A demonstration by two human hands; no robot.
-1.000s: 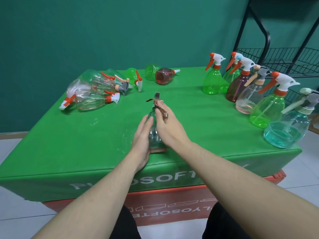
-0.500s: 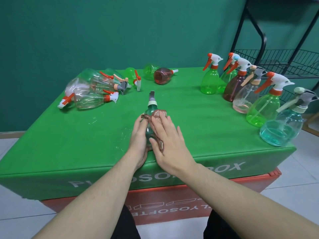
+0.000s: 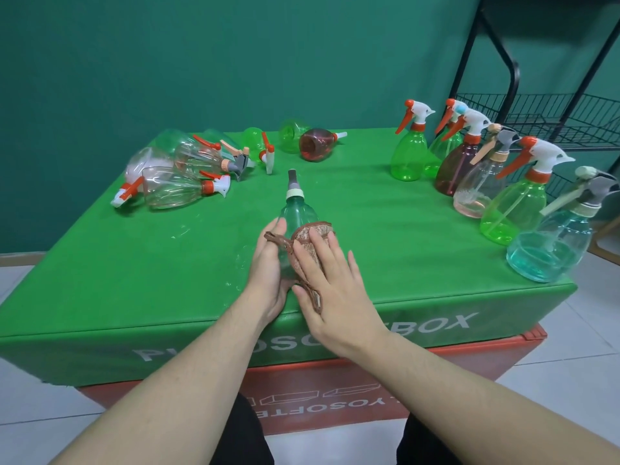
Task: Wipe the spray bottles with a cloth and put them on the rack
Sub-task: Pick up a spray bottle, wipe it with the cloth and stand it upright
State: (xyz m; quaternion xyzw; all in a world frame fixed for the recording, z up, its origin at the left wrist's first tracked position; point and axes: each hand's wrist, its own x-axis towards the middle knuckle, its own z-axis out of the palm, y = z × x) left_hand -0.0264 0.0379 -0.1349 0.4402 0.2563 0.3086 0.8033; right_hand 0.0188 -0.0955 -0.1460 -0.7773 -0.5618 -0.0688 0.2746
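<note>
1. Far left: a cluster of clear and pale-green plastic spray bottles lying on their sides (image 3: 174, 182) rests on the green fabric-covered table (image 3: 100, 263). At least four are countable here; overlap prevents an exact count. Their lying position suggests they await wiping.
2. Left of centre, at the far edge: a bright green bottle (image 3: 258, 146), a second green bottle (image 3: 290, 139) and a dark red translucent bottle (image 3: 317, 144) also lie flat, three in total.
3. Centre, near the front edge: the teal translucent spray bottle with a grey nozzle (image 3: 297, 213) is the item being worked. It is tilted with its nozzle pointing away from the person.
4. The left hand (image 3: 268, 266) cups the bottle's left side, fingers extended along it, apparently to stop it from rolling.
5. The right hand (image 3: 330, 283) presses the brown woven cloth (image 3: 308, 246) flat against the bottle's right side, fingers straight, not curled. This suits a sliding wipe stroke.
6. Right: seven upright bottles (image 3: 469, 169) stand in a row toward the near right corner: three green, one dark red, one clear pink, and one teal (image 3: 550, 243); one is mostly hidden. Standing upright probably marks them as wiped.
7. Far right: the black wire rack (image 3: 536, 112) holds no visible bottle, so placement has not yet begun.
</note>
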